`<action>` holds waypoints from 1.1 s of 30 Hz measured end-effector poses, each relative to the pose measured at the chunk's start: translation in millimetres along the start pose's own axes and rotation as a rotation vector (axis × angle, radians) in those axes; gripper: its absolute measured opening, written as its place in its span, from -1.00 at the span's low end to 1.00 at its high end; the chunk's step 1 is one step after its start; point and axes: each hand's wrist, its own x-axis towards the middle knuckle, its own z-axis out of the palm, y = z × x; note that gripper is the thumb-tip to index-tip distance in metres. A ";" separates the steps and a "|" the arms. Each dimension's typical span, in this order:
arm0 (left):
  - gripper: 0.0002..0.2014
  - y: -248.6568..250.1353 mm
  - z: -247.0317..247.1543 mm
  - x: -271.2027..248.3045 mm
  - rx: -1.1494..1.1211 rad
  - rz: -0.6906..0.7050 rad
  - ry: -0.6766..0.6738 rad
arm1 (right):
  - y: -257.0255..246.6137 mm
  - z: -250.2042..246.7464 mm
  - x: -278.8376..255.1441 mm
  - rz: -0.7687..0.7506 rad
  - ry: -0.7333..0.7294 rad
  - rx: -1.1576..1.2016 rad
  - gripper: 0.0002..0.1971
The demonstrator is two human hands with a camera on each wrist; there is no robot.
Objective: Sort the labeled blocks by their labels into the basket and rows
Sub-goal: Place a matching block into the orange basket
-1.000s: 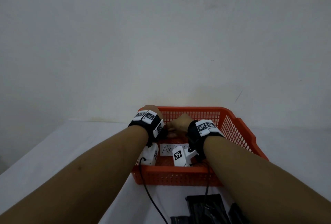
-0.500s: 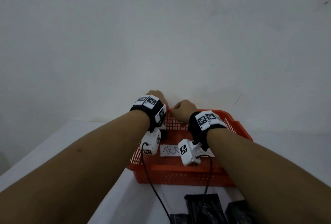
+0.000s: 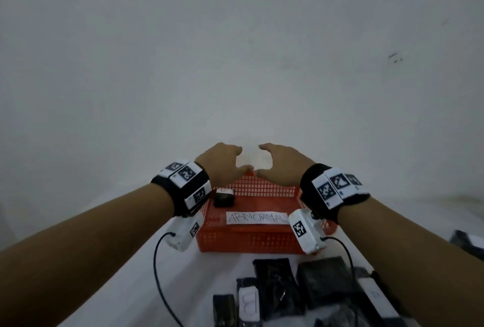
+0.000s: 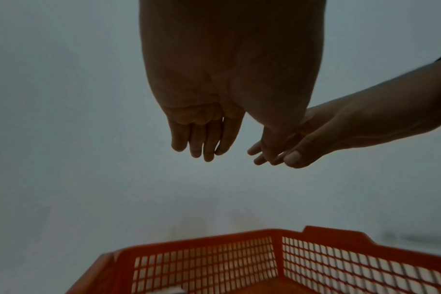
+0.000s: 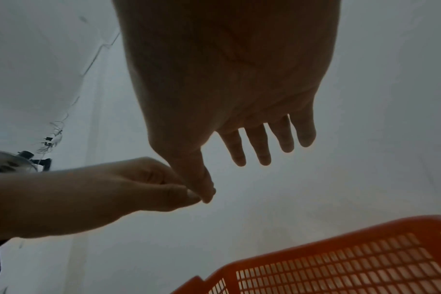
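Observation:
An orange mesh basket (image 3: 248, 244) with a paper label reading ABNORMAL (image 3: 255, 218) stands in the middle of the white table. One black block with a white label (image 3: 223, 197) lies in its far left corner. My left hand (image 3: 224, 163) and right hand (image 3: 279, 165) hover side by side above the basket's far rim, fingers relaxed, thumbs almost touching, holding nothing. The left wrist view shows my left fingers (image 4: 204, 139) hanging loose over the basket (image 4: 214, 264). In the right wrist view, my right fingers (image 5: 261, 145) are spread above the basket (image 5: 340, 268).
Several black blocks lie on the table in front of the basket, one with a white label marked B (image 3: 248, 305) and one with a white label at the right (image 3: 374, 298). Another dark block (image 3: 468, 243) sits at the right edge. A white wall rises behind.
Both hands have lifted out of the basket and moved up past its far rim, spreading slightly apart. The black block stays in the basket's far left corner.

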 end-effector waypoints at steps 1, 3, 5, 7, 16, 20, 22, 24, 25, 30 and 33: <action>-0.24 2.3 1.1 -13.6 0.001 0.010 -0.021 | 1.2 0.5 -13.3 0.002 -0.011 -0.012 -0.17; -0.31 7.1 4.6 -39.3 -0.011 0.020 -0.075 | 4.8 4.1 -39.6 0.010 -0.025 -0.034 -0.15; -0.34 10.5 10.9 -62.9 -0.017 0.045 -0.110 | 8.4 10.5 -64.8 0.008 -0.015 -0.038 -0.16; -0.19 12.5 20.8 -84.9 -0.002 0.070 -0.105 | 12.6 19.2 -89.0 0.004 0.004 -0.018 -0.14; -0.46 40.3 56.0 -165.1 -0.137 0.195 -0.211 | 15.6 56.2 -171.5 0.012 -0.042 0.009 0.00; -0.25 39.1 77.3 -186.2 -0.105 0.162 -0.229 | 9.7 75.1 -194.3 0.019 -0.139 -0.007 0.04; -0.44 41.5 83.5 -193.5 -0.061 0.108 -0.263 | 6.6 83.5 -202.8 0.024 -0.179 -0.028 0.06; -0.60 47.0 86.3 -196.4 -0.055 0.095 -0.278 | 6.7 87.9 -208.1 0.026 -0.200 -0.028 0.03; -0.61 50.5 87.7 -197.0 -0.067 0.100 -0.279 | 8.3 88.6 -210.0 0.033 -0.211 -0.028 -0.01; -0.55 75.8 94.3 -183.7 -0.106 0.191 -0.277 | 22.2 82.4 -216.3 0.121 -0.205 0.009 -0.54; -0.61 99.8 95.1 -171.2 -0.100 0.211 -0.282 | 31.6 78.5 -220.3 0.192 -0.178 0.056 -0.70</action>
